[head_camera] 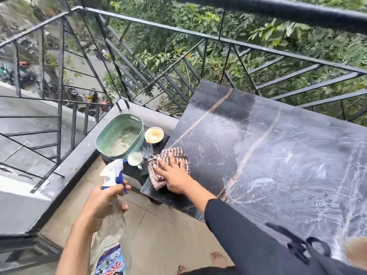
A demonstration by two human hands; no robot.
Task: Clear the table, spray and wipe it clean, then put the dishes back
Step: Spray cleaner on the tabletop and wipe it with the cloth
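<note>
The black marble table (258, 139) carries wet smear marks over most of its top. My right hand (173, 178) lies flat with spread fingers on a checked cloth (168, 159) at the table's left corner. My left hand (103, 203) grips a clear spray bottle (114, 173) with a white and blue trigger head, held over the floor to the left of the table. The dishes stand on a low dark stool (158, 145) beside the table: a cream bowl (154, 134), a clear glass (147, 149) and a white mug (136, 158).
A green perforated basket (121, 135) sits on the stool next to the dishes. A black metal railing (178, 56) rings the balcony just behind the table and stool. Beige floor tiles (158, 235) lie below, with my bare toes near the bottom edge.
</note>
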